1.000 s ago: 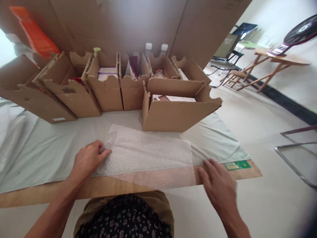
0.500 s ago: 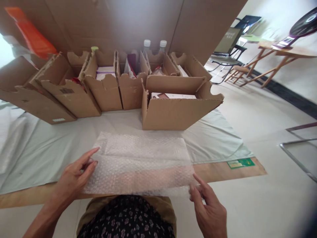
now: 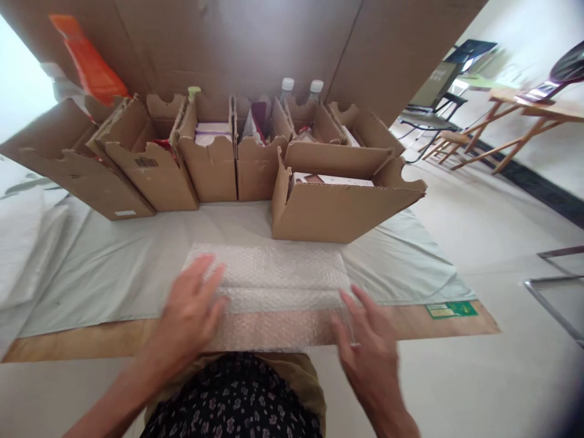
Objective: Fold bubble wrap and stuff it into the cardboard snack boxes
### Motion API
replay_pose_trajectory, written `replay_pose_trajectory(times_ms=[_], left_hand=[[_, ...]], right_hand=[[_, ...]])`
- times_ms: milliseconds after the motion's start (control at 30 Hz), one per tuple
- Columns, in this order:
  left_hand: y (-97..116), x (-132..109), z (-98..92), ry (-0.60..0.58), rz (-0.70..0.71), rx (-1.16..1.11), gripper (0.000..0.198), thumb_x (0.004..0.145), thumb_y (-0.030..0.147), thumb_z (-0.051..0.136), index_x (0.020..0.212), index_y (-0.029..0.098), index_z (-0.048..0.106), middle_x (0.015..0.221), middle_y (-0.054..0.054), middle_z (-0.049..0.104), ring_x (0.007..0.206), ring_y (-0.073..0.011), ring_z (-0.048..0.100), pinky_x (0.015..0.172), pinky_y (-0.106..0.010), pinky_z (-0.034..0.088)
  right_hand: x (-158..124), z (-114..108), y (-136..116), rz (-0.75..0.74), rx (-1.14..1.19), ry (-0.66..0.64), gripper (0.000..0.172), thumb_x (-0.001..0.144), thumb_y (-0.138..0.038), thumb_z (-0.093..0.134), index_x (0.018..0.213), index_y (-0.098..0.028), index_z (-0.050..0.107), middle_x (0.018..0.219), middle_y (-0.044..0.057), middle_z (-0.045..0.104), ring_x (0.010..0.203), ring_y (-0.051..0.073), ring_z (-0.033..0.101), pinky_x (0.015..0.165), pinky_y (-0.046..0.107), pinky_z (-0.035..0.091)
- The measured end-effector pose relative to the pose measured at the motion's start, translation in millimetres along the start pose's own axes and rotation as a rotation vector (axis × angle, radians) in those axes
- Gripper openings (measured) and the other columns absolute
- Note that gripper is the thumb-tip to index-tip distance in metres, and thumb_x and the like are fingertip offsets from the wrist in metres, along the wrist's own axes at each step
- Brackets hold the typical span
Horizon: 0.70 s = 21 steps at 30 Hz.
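A sheet of clear bubble wrap (image 3: 278, 274) lies in front of me on the table's near edge, with a crease running across it. My left hand (image 3: 191, 307) is over its left side, palm down, fingers apart and somewhat blurred. At the right edge of the wrap is my right hand (image 3: 367, 334), its fingers also spread and blurred. Neither hand grips anything that I can see. Whether the fingertips press on the wrap or hover just above it, I cannot tell.
Cardboard bins (image 3: 212, 167) stand in a row behind the wrap, and another bin (image 3: 337, 210) sits crosswise before them. An orange bottle (image 3: 93, 64) rises at the back left. More plastic wrap (image 3: 20, 249) lies at left. A green label (image 3: 451, 309) is at the table's right corner.
Both hands have let go of the wrap's edges and moved inward with fingers spreading. The wrap's near edge now lies flatter on the table. My view has shifted slightly left.
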<state>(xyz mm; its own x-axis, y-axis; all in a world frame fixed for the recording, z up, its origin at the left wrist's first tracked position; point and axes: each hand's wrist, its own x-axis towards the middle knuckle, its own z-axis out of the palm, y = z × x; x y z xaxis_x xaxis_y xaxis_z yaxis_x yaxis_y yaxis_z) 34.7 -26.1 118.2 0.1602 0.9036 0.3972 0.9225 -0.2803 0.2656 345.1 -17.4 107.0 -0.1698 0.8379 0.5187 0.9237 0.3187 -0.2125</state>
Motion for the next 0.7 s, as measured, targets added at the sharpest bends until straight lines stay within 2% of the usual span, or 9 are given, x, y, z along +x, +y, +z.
replay_pose_trajectory(times_ms=[67,133,233,333,400,467,533,633,700], left_hand=[[29,13,22.7,-0.103,0.202,-0.007,0.05,0.1,0.03,0.047,0.148,0.014,0.047,0.16,-0.017,0.044,0.152,-0.031,0.034,0.122,-0.05,0.033],[31,17,39.6,-0.236,0.326,-0.015,0.056,0.1,0.037,0.05,0.151,0.015,0.045,0.16,-0.015,0.045,0.152,-0.029,0.034,0.125,-0.051,0.026],[-21,2,34.5,-0.296,0.178,0.085,0.055,0.1,0.041,0.047,0.148,0.014,0.049,0.159,-0.018,0.045,0.149,-0.0339,0.04,0.122,-0.058,0.028],[-85,-33,-3.1,-0.158,-0.12,0.268,0.053,0.101,0.041,0.038,0.138,0.007,0.057,0.145,-0.028,0.056,0.142,-0.0433,0.047,0.112,-0.065,0.038],[-101,-54,-26.3,-0.081,-0.135,0.296,0.049,0.101,0.041,0.041,0.131,0.008,0.06,0.136,-0.029,0.062,0.139,-0.0456,0.049,0.108,-0.065,0.042],[-88,-66,-36.2,-0.063,-0.034,0.215,0.041,0.098,0.038,0.052,0.133,0.016,0.058,0.137,-0.023,0.062,0.139,-0.0417,0.05,0.11,-0.061,0.044],[-60,-70,-32.7,-0.119,0.111,0.092,0.047,0.093,0.031,0.062,0.139,0.022,0.054,0.148,-0.017,0.056,0.145,-0.0376,0.044,0.115,-0.056,0.041],[-23,-66,-17.7,-0.232,0.284,0.024,0.059,0.089,0.024,0.065,0.146,0.021,0.051,0.159,-0.014,0.046,0.15,-0.0354,0.036,0.123,-0.053,0.03],[-15,-61,-10.3,-0.25,0.337,0.041,0.058,0.089,0.021,0.063,0.146,0.019,0.052,0.159,-0.014,0.046,0.149,-0.0345,0.039,0.125,-0.053,0.026]], right_hand=[[19,21,-25,-0.126,0.082,-0.151,0.043,0.098,-0.023,0.05,0.14,-0.022,0.057,0.148,0.015,0.057,0.133,0.033,0.055,0.101,0.052,0.049],[29,37,-32,-0.239,0.117,-0.283,0.044,0.097,-0.023,0.05,0.14,-0.02,0.058,0.148,0.014,0.058,0.137,0.034,0.053,0.103,0.053,0.048],[21,33,9,-0.225,0.063,-0.27,0.039,0.1,-0.033,0.049,0.134,-0.02,0.063,0.143,0.013,0.063,0.131,0.036,0.057,0.101,0.055,0.048],[-14,-1,76,-0.006,-0.063,-0.066,0.041,0.102,-0.045,0.043,0.116,-0.018,0.071,0.122,0.018,0.072,0.113,0.038,0.067,0.095,0.057,0.051],[-41,-26,103,0.178,-0.167,0.012,0.041,0.1,-0.049,0.046,0.114,-0.02,0.071,0.113,0.017,0.074,0.097,0.037,0.071,0.087,0.054,0.054],[-64,-41,106,0.22,-0.165,-0.001,0.039,0.098,-0.047,0.052,0.121,-0.021,0.068,0.109,0.015,0.075,0.091,0.034,0.072,0.083,0.05,0.055],[-75,-42,91,0.093,-0.132,-0.064,0.039,0.096,-0.04,0.057,0.13,-0.023,0.063,0.116,0.015,0.074,0.099,0.034,0.072,0.087,0.048,0.055],[-70,-26,66,-0.109,-0.146,-0.133,0.043,0.095,-0.025,0.056,0.138,-0.023,0.059,0.14,0.017,0.063,0.127,0.037,0.061,0.095,0.05,0.051],[-59,-19,59,-0.17,-0.111,-0.145,0.04,0.096,-0.017,0.052,0.135,-0.025,0.062,0.146,0.016,0.059,0.136,0.035,0.055,0.098,0.049,0.049]])
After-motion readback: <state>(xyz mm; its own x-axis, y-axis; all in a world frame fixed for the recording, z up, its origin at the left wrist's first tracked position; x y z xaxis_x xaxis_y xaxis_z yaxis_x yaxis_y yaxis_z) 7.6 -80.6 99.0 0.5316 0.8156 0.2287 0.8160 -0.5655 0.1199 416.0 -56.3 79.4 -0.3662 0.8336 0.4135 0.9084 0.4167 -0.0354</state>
